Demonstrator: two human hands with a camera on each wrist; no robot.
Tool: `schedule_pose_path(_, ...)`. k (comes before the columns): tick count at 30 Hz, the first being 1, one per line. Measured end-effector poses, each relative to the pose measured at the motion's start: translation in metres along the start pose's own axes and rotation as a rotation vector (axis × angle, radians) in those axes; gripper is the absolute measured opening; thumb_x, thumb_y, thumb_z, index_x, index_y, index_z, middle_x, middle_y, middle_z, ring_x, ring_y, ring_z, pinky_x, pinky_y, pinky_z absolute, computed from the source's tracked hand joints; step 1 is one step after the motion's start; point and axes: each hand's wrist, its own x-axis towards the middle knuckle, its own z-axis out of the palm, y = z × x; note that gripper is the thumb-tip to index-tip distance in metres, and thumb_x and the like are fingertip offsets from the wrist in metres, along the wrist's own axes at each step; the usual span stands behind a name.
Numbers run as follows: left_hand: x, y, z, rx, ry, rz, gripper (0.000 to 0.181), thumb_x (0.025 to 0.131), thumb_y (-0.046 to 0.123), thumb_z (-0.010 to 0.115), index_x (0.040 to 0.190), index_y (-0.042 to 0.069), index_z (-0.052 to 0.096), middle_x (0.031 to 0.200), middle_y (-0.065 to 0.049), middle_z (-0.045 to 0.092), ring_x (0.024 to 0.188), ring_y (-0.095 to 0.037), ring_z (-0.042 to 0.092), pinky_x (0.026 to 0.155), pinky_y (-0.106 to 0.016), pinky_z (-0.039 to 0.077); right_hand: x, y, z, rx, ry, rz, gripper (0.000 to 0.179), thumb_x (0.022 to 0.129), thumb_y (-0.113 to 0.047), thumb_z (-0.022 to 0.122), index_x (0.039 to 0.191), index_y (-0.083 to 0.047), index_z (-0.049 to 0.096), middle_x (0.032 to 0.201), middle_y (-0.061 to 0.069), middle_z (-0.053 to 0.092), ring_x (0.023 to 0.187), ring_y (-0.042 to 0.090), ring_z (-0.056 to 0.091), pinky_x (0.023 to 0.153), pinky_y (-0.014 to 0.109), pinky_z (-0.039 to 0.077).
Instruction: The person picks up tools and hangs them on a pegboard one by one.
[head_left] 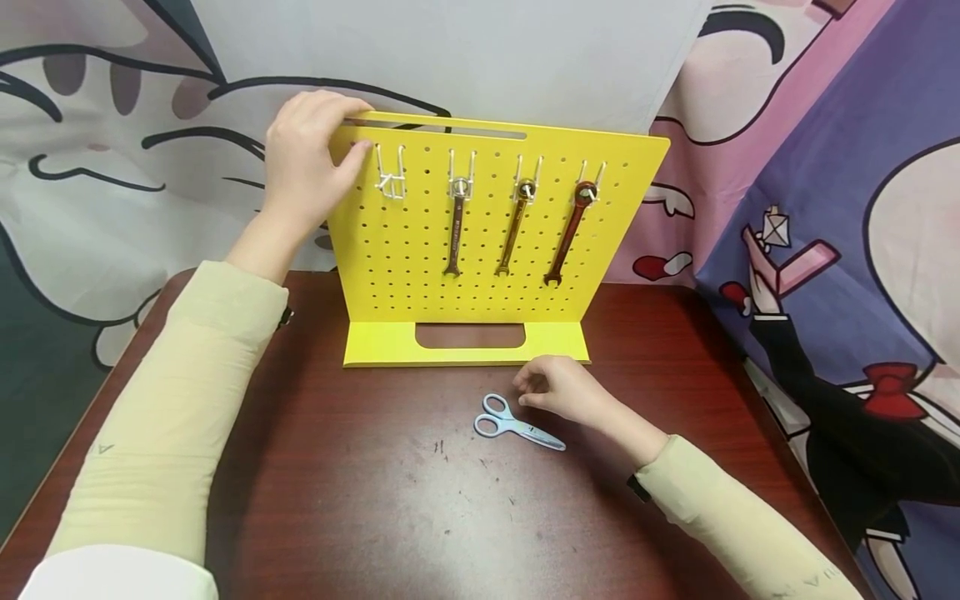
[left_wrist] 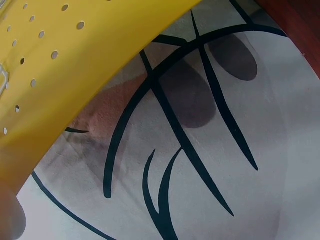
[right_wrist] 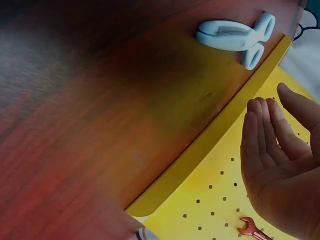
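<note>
A yellow pegboard (head_left: 641,154) stands upright on the table. My left hand (head_left: 307,150) grips its upper left corner, thumb on the front face and fingers over the top edge. Hanging from white hooks are three wrenches: a grey one (head_left: 456,233), a brass-toned one (head_left: 513,229) and a reddish one (head_left: 568,237). A fourth white hook (head_left: 392,177), nearest the left hand, carries nothing. Light blue scissors (head_left: 532,432) lie in front of the board. Just beside them, my right hand (head_left: 562,390) hovers with loosely bent fingers, holding nothing; the right wrist view shows its bare palm (right_wrist: 280,185).
The dark red-brown table (head_left: 337,467) extends around the board's flat yellow base (head_left: 382,337), which has a cut-out slot. Behind and to the right hang cartoon-printed cloths (head_left: 810,208). A plain pale panel (head_left: 465,58) rises behind the board.
</note>
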Motion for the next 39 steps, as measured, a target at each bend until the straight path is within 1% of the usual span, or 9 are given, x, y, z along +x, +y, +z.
schedule_pose_path(4, 0.000, -0.001, 0.001, 0.002, 0.003, 0.005, 0.030, 0.101, 0.012, 0.070, 0.130, 0.004, 0.072, 0.131, -0.015, 0.074, 0.132, -0.034, 0.063, 0.124, -0.039, 0.042, -0.004, 0.004, 0.002, 0.002, -0.039, -0.013, 0.014, 0.087, -0.004, 0.084, 0.100, -0.005, 0.078, 0.091, 0.003, 0.079, 0.082, 0.011, 0.072, 0.074, 0.022, 0.059)
schedule_pose_path(7, 0.000, -0.001, 0.001, 0.004, 0.008, 0.011, 0.030, 0.101, 0.012, 0.070, 0.129, 0.004, 0.072, 0.131, -0.016, 0.075, 0.131, -0.034, 0.063, 0.123, -0.039, 0.043, -0.006, 0.005, 0.004, 0.002, -0.072, -0.021, 0.013, 0.087, -0.005, 0.085, 0.098, -0.005, 0.078, 0.089, 0.002, 0.078, 0.081, 0.010, 0.072, 0.073, 0.021, 0.060)
schedule_pose_path(11, 0.000, -0.001, 0.001, 0.005, 0.010, 0.012, 0.030, 0.101, 0.012, 0.070, 0.130, 0.003, 0.072, 0.130, -0.016, 0.074, 0.131, -0.035, 0.062, 0.123, -0.039, 0.043, -0.007, 0.008, 0.008, 0.011, -0.117, -0.035, 0.015, 0.084, -0.006, 0.087, 0.096, -0.005, 0.079, 0.088, 0.002, 0.078, 0.081, 0.007, 0.072, 0.074, 0.021, 0.061)
schedule_pose_path(16, 0.000, -0.001, 0.001, 0.004, 0.011, 0.003, 0.031, 0.100, 0.011, 0.069, 0.130, 0.003, 0.072, 0.131, -0.016, 0.074, 0.131, -0.035, 0.062, 0.123, -0.039, 0.042, -0.008, 0.012, 0.012, 0.028, -0.159, -0.049, 0.018, 0.081, -0.005, 0.089, 0.096, -0.005, 0.079, 0.086, 0.001, 0.077, 0.078, 0.003, 0.068, 0.072, 0.018, 0.059)
schedule_pose_path(21, 0.000, -0.001, 0.002, 0.010, 0.009, 0.005, 0.030, 0.100, 0.012, 0.069, 0.130, 0.004, 0.072, 0.130, -0.016, 0.074, 0.131, -0.035, 0.062, 0.123, -0.039, 0.042, -0.010, 0.013, 0.017, 0.033, -0.158, -0.051, 0.021, 0.077, -0.005, 0.092, 0.093, -0.006, 0.078, 0.082, -0.001, 0.076, 0.074, 0.000, 0.066, 0.068, 0.016, 0.057)
schedule_pose_path(27, 0.000, -0.001, 0.002, 0.006, 0.015, 0.012, 0.030, 0.100, 0.012, 0.070, 0.129, 0.004, 0.072, 0.129, -0.017, 0.074, 0.130, -0.035, 0.063, 0.122, -0.040, 0.043, -0.013, 0.013, 0.022, 0.006, -0.120, -0.039, 0.022, 0.074, -0.002, 0.093, 0.088, -0.007, 0.077, 0.079, -0.002, 0.075, 0.071, -0.002, 0.064, 0.067, 0.014, 0.055)
schedule_pose_path(30, 0.000, -0.001, 0.003, 0.005, 0.015, 0.011, 0.030, 0.100, 0.012, 0.069, 0.129, 0.004, 0.072, 0.129, -0.017, 0.074, 0.130, -0.035, 0.063, 0.122, -0.040, 0.043, -0.013, 0.014, 0.024, 0.012, -0.108, -0.030, 0.021, 0.074, 0.000, 0.092, 0.088, -0.007, 0.078, 0.079, -0.002, 0.076, 0.071, -0.001, 0.064, 0.066, 0.014, 0.055)
schedule_pose_path(34, -0.001, -0.001, 0.003, 0.002, 0.016, 0.010, 0.030, 0.100, 0.012, 0.070, 0.129, 0.004, 0.072, 0.130, -0.016, 0.074, 0.131, -0.035, 0.062, 0.123, -0.040, 0.043, -0.012, 0.013, 0.024, 0.027, -0.114, -0.009, 0.019, 0.075, -0.001, 0.092, 0.087, -0.007, 0.078, 0.078, -0.003, 0.075, 0.070, -0.002, 0.062, 0.065, 0.014, 0.054)
schedule_pose_path(39, -0.001, -0.001, 0.003, 0.002, 0.018, 0.008, 0.030, 0.100, 0.012, 0.070, 0.129, 0.004, 0.072, 0.130, -0.016, 0.074, 0.132, -0.035, 0.062, 0.123, -0.039, 0.042, -0.012, 0.012, 0.022, 0.015, -0.125, -0.007, 0.017, 0.076, -0.004, 0.091, 0.084, -0.009, 0.077, 0.073, -0.006, 0.071, 0.067, -0.001, 0.056, 0.061, 0.015, 0.049)
